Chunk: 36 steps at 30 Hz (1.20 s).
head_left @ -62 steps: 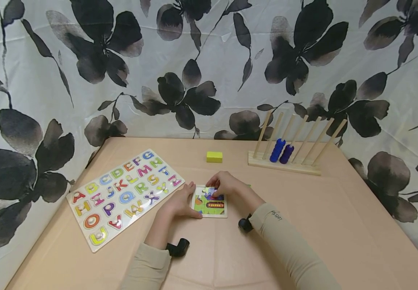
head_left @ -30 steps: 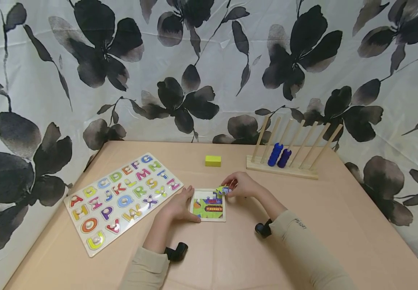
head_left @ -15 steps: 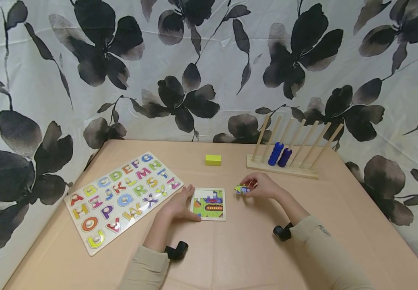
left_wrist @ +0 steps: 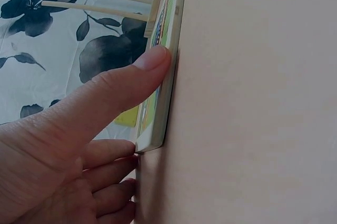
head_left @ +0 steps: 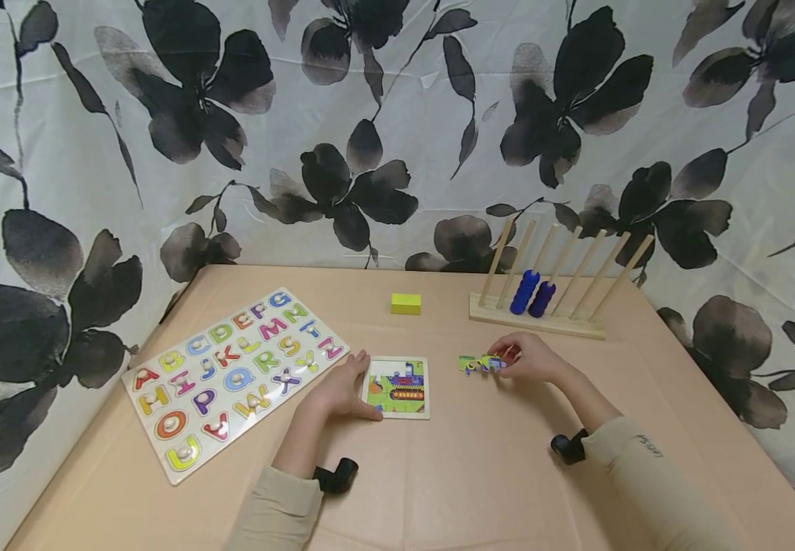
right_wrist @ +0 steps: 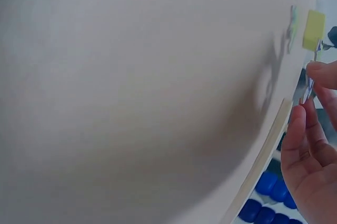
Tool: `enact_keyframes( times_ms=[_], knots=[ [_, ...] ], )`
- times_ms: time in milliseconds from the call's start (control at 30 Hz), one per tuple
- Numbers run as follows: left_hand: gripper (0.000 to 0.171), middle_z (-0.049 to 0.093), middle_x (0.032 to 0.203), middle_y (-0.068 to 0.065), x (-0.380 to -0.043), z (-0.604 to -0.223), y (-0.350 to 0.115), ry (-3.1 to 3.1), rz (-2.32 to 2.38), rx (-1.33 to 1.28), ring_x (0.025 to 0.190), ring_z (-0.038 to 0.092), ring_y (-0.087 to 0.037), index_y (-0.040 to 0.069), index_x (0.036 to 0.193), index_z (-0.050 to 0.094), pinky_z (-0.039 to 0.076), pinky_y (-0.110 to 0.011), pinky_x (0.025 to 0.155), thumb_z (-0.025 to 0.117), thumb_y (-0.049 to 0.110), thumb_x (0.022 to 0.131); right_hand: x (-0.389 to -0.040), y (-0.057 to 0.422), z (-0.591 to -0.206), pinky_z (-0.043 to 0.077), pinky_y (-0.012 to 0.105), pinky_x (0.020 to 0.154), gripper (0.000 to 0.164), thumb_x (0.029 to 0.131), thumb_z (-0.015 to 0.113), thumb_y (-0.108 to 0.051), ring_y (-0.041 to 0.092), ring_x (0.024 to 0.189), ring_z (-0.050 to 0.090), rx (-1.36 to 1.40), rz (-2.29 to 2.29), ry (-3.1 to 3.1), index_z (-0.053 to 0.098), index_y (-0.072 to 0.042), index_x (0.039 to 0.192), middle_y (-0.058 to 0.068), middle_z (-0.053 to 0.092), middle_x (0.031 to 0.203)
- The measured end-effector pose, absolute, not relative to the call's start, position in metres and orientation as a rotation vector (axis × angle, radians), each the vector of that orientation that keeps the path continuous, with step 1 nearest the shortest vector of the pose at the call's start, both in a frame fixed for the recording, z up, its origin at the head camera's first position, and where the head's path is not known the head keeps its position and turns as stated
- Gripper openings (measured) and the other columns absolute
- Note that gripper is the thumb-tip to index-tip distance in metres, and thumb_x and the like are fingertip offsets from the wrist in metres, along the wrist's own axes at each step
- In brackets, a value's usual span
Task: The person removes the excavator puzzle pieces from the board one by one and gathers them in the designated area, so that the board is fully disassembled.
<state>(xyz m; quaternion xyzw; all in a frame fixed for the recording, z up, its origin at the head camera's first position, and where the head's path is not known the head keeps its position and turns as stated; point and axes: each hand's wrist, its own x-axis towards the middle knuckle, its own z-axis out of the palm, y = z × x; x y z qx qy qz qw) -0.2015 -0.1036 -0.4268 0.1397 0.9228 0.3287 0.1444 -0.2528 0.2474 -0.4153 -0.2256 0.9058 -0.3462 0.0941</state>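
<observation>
In the head view my left hand (head_left: pixel 338 390) holds the left side of a small jigsaw puzzle tray (head_left: pixel 428 390) in a white frame, picturing a purple and red vehicle on green. The left wrist view shows its thumb over the near edge of the tray (left_wrist: pixel 155 134), other fingers against the side. To the right, my right hand (head_left: pixel 528 357) pinches a colourful puzzle piece (head_left: pixel 491 364) between thumb and fingers, above the table. Just left of it a green puzzle piece (head_left: pixel 467 363) lies on the table; the right wrist view shows this loose piece (right_wrist: pixel 293 29) too.
A white alphabet board (head_left: pixel 232 375) with knobbed letters lies at the left, close to my left hand. Behind the tray sits a yellow block (head_left: pixel 406 304). A wooden peg rack (head_left: pixel 542 321) with blue and purple beads stands at the back right, before a flowered cloth (head_left: pixel 438 115).
My right hand has lifted a puzzle piece out of the tray's upper part and carried it rightward, beside the loose green piece. The left hand has stayed on the tray.
</observation>
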Motion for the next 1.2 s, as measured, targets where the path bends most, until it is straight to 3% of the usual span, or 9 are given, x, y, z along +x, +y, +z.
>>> enact_keyframes(
  times_ms=[533, 933, 1200],
  knots=[
    [0.104, 0.020, 0.149, -0.017, -0.203, -0.427, -0.104, 2.656, 0.935, 0.394, 0.137, 0.011, -0.033, -0.003, 0.141, 0.027, 0.016, -0.042, 0.110, 0.085, 0.028, 0.061, -0.258, 0.259, -0.425, 0.045, 0.023, 0.057, 0.028, 0.069, 0.074, 0.001, 0.017, 0.071, 0.051, -0.568, -0.973, 2.684, 0.066, 0.004, 0.096, 0.008, 0.062, 0.083],
    [0.104, 0.021, 0.148, -0.018, -0.205, -0.428, -0.105, 2.658, 0.931, 0.398, 0.137, 0.012, -0.034, -0.003, 0.141, 0.028, 0.018, -0.043, 0.110, 0.085, 0.028, 0.060, -0.260, 0.258, -0.423, 0.048, 0.027, 0.065, 0.032, 0.069, 0.073, 0.001, 0.020, 0.077, 0.054, -0.541, -0.957, 2.666, 0.065, 0.003, 0.099, 0.010, 0.063, 0.090],
    [0.103, 0.021, 0.148, -0.018, -0.204, -0.429, -0.104, 2.660, 0.926, 0.403, 0.136, 0.013, -0.035, -0.003, 0.141, 0.028, 0.018, -0.043, 0.110, 0.085, 0.028, 0.061, -0.259, 0.262, -0.421, 0.045, 0.023, 0.057, 0.035, 0.067, 0.074, 0.001, 0.016, 0.069, 0.052, -0.528, -1.054, 2.662, 0.064, 0.007, 0.101, 0.014, 0.062, 0.089]
  ],
)
